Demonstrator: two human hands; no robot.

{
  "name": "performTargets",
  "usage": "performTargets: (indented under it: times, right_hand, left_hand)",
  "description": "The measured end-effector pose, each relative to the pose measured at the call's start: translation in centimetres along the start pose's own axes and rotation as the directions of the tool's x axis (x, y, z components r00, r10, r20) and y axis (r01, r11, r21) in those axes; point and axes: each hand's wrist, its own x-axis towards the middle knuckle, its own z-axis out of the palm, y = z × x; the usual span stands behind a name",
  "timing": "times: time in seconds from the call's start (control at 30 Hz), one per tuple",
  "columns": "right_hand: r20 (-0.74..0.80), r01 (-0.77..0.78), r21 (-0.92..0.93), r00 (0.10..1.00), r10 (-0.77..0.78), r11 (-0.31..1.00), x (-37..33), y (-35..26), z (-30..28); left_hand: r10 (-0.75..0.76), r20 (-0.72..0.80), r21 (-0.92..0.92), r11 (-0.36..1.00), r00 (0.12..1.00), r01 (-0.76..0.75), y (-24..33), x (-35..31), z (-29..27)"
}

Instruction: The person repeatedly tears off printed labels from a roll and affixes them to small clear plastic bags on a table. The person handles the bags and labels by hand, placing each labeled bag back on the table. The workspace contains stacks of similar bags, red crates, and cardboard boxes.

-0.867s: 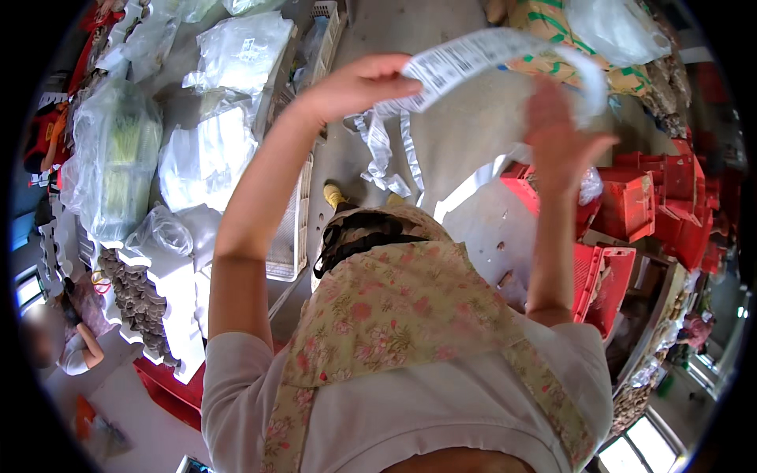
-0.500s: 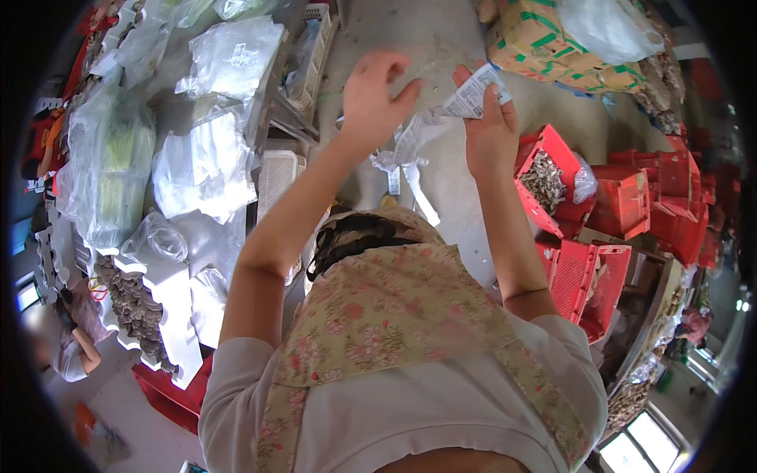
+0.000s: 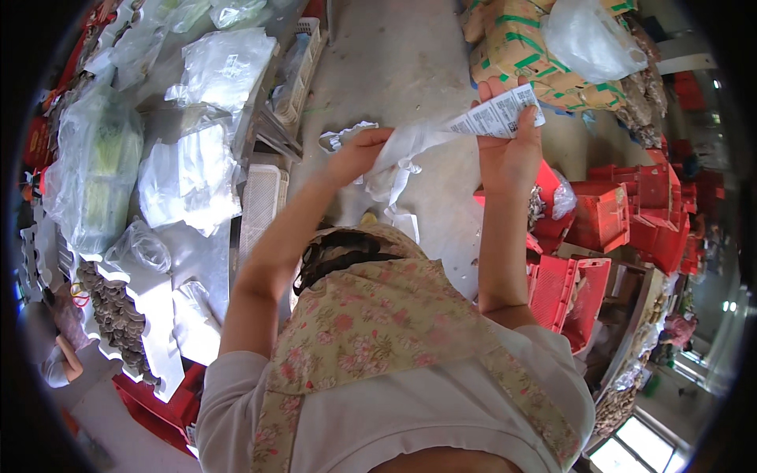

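A strip of printed white labels (image 3: 497, 114) is stretched between my hands, over the floor in front of me. My right hand (image 3: 509, 162) grips its printed end, thumb on top and fingers behind. At the paler, blank-looking stretch of the strip, my left hand (image 3: 356, 156) has its fingers closed on the edge. From there, loose white backing tape (image 3: 404, 219) hangs down in curls toward the floor. A floral apron (image 3: 394, 323) covers my front.
Left, a table bears clear plastic bags (image 3: 189, 177), bagged green vegetables (image 3: 102, 169) and mushrooms (image 3: 110, 315). A white basket (image 3: 264, 197) stands below its edge. Red crates (image 3: 599, 217) crowd the right. Taped cardboard boxes (image 3: 512, 47) stand ahead. Another person (image 3: 59, 355) is far left.
My left hand has come down from above and closed on the strip. My right hand has moved slightly right, and a longer length of labels now stretches between both hands.
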Motion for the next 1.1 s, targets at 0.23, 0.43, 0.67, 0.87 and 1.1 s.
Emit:
performTargets:
  times: [0.23,0.43,0.67,0.87,1.1]
  right_hand:
    - [0.116,-0.057,-0.098,0.991,0.068,0.994,-1.1,-0.9,0.2]
    - [0.052,0.008,-0.245,0.999,0.005,0.969,-2.4,-0.9,1.3]
    - [0.007,-0.107,-0.171,0.994,0.11,0.979,-2.5,1.4,0.8]
    - [-0.026,-0.039,-0.162,0.999,0.036,0.986,-1.1,1.6,1.9]
    - [-0.044,0.19,-0.192,0.979,-0.201,0.963,0.6,-0.8,0.9]
  left_hand:
    - [-0.348,0.842,0.331,0.937,0.413,0.113,5.9,-1.2,0.5]
    - [-0.199,-0.044,0.052,0.978,0.979,0.201,3.6,3.2,-6.1]
    - [0.357,-0.034,0.09,0.931,0.934,-0.352,6.4,0.5,3.8]
    - [-0.037,0.244,0.084,0.996,0.969,0.017,6.5,-1.5,2.8]
    - [-0.443,0.436,0.607,0.788,0.783,0.107,5.1,-3.0,-1.0]
